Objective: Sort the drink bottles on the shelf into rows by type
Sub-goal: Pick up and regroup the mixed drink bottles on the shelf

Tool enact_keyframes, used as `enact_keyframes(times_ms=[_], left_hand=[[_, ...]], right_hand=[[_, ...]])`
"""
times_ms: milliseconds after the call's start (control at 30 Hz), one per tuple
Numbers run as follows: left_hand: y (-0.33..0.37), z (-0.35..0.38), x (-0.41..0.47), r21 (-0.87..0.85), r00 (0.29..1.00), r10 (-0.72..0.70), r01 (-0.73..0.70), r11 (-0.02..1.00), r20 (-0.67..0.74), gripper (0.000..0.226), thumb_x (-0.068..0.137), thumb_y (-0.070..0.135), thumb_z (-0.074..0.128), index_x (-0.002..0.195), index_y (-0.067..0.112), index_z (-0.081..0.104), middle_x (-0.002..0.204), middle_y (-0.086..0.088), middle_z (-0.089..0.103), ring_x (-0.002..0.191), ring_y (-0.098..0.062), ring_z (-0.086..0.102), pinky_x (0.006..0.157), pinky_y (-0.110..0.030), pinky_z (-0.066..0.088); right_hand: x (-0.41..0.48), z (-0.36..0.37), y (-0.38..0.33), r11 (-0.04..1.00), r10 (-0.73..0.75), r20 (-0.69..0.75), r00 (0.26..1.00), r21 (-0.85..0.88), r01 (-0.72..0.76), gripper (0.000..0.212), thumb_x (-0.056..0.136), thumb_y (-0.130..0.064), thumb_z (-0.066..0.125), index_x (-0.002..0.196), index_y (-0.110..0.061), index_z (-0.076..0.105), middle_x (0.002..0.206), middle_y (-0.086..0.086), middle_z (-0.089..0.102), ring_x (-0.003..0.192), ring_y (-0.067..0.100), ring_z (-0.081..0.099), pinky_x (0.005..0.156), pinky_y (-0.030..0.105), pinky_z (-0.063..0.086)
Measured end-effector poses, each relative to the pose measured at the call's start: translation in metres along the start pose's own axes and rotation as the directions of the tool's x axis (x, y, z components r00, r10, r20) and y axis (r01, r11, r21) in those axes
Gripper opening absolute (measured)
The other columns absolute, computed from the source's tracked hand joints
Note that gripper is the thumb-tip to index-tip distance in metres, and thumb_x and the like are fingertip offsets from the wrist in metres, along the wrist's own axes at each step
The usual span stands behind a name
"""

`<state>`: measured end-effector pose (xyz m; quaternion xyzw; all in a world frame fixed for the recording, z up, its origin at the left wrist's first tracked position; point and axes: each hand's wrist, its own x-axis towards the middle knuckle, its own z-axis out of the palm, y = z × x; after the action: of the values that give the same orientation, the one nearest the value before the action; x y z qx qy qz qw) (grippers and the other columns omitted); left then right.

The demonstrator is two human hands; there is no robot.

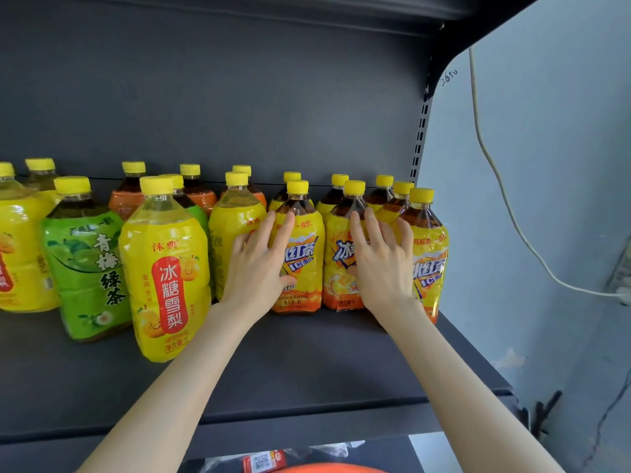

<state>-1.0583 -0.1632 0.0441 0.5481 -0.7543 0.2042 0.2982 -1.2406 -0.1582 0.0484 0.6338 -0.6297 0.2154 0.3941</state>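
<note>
The tea bottles occupy the right end of the shelf (307, 363), in files running front to back. The front row holds the left tea bottle (304, 268), the middle tea bottle (338, 278) and the right tea bottle (432, 254). All three are upright and close together, with more yellow-capped tea bottles directly behind them.

The left hand (257, 268) lies flat on the left side of the left tea bottle. Its fingers are straight and slightly spread, reaching up to the bottle's shoulder, and the thumb crosses the label front. The fingers sit where this bottle meets the rear pear bottle (232, 240) just beside it.

The right hand (384, 264) lies open across the middle tea bottle and the gap toward the right tea bottle. Its fingers are straight and spread, with the tips on the middle bottle's shoulder. Neither hand wraps round a bottle.

Judgement: flat contact suits sliding, not lifting. The hands appear placed to square the tea block and separate it from the pear bottle.

To the left the types are mixed. A front pear bottle (164, 268) and a green-tea bottle (85, 264) stand forward of the others. Orange-label bottles (126, 201) stand at the back, and an edge pear bottle (17, 250) is at the frame's left edge. Judgement: the right end is sorted and the left part is not.

A cable (495, 186) hangs on the wall right of the shelf.
</note>
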Motion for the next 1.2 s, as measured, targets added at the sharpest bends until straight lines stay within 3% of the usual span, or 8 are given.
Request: enact_keyframes(times_ms=[133,300,667,767,833,900,1033,1200], left_hand=[[-0.008,0.01,0.008,0.149,0.999,0.031,-0.024,0.989,-0.042,0.114,0.046,0.045,0.089,0.141,0.009,0.038,0.137,-0.022,0.049,0.117,-0.037,0.055,0.1,-0.051,0.036],[-0.009,0.016,0.011,0.233,0.992,0.083,-0.059,0.971,-0.092,0.111,0.045,0.048,0.088,0.137,0.007,0.043,0.137,-0.02,0.049,0.129,-0.035,0.045,0.104,-0.058,0.029],[-0.002,0.019,0.012,0.25,0.999,0.026,-0.014,0.968,-0.045,0.108,0.059,0.038,0.085,0.145,0.006,0.029,0.149,-0.019,0.034,0.136,-0.034,0.036,0.11,-0.059,0.01],[0.0,0.02,0.005,0.247,0.997,0.016,0.002,0.969,-0.07,0.099,0.063,0.034,0.084,0.143,0.006,0.033,0.147,-0.021,0.035,0.137,-0.036,0.034,0.11,-0.059,0.012],[0.006,0.019,0.0,0.163,0.99,0.022,0.001,0.987,-0.137,0.079,0.063,0.029,0.084,0.131,0.005,0.051,0.137,-0.022,0.049,0.128,-0.038,0.045,0.103,-0.058,0.03],[0.018,0.017,-0.003,0.007,0.977,0.009,-0.007,1.0,-0.211,0.053,0.066,0.023,0.082,0.113,0.005,0.064,0.124,-0.02,0.058,0.114,-0.038,0.056,0.09,-0.052,0.045],[0.058,0.019,-0.005,-0.425,0.981,-0.074,-0.01,0.905,-0.18,0.033,0.08,0.026,0.072,0.107,0.009,0.065,0.116,-0.009,0.059,0.111,-0.027,0.054,0.089,-0.039,0.045],[0.1,0.027,-0.006,-0.793,0.976,-0.004,0.178,0.583,0.216,0.067,0.075,0.04,0.074,0.132,0.019,0.046,0.128,0.009,0.049,0.118,-0.006,0.046,0.093,-0.02,0.036]], right_hand=[[0.006,0.003,-0.005,1.0,-0.019,0.032,0.999,-0.002,0.019,0.077,0.058,-0.023,0.088,0.126,-0.003,0.059,0.125,0.02,0.062,0.1,0.029,0.066,0.096,0.038,0.048],[0.014,0.004,-0.009,1.0,-0.026,0.083,0.996,-0.006,0.027,0.078,0.056,-0.015,0.087,0.126,0.001,0.058,0.125,0.026,0.06,0.099,0.033,0.068,0.093,0.037,0.051],[0.017,-0.006,-0.009,0.993,-0.112,0.212,0.971,-0.004,0.116,0.07,0.095,-0.01,0.05,0.148,0.004,0.007,0.155,0.031,0.013,0.137,0.038,0.035,0.117,0.04,0.019],[0.009,-0.012,-0.007,0.995,-0.08,0.148,0.986,0.073,0.069,0.072,0.08,-0.011,0.072,0.141,0.002,0.036,0.145,0.028,0.039,0.128,0.037,0.048,0.11,0.042,0.034],[-0.002,-0.011,0.002,0.979,-0.057,-0.021,0.998,0.193,0.06,0.061,0.063,-0.011,0.084,0.119,-0.005,0.061,0.125,0.019,0.062,0.113,0.034,0.06,0.098,0.042,0.045],[-0.017,-0.011,0.016,0.959,0.021,-0.213,0.977,0.281,0.041,0.042,0.068,-0.014,0.08,0.108,-0.01,0.067,0.117,0.013,0.066,0.108,0.03,0.056,0.093,0.041,0.042],[-0.04,-0.011,0.051,0.795,0.321,-0.262,0.91,0.596,-0.109,0.047,0.079,-0.025,0.069,0.122,-0.01,0.058,0.124,0.015,0.054,0.111,0.026,0.042,0.092,0.034,0.036],[-0.034,-0.01,0.093,0.227,0.255,0.413,0.874,0.853,-0.47,0.101,0.074,-0.031,0.08,0.151,-0.015,0.017,0.147,-0.004,0.031,0.135,0.011,0.031,0.107,0.031,0.033]])
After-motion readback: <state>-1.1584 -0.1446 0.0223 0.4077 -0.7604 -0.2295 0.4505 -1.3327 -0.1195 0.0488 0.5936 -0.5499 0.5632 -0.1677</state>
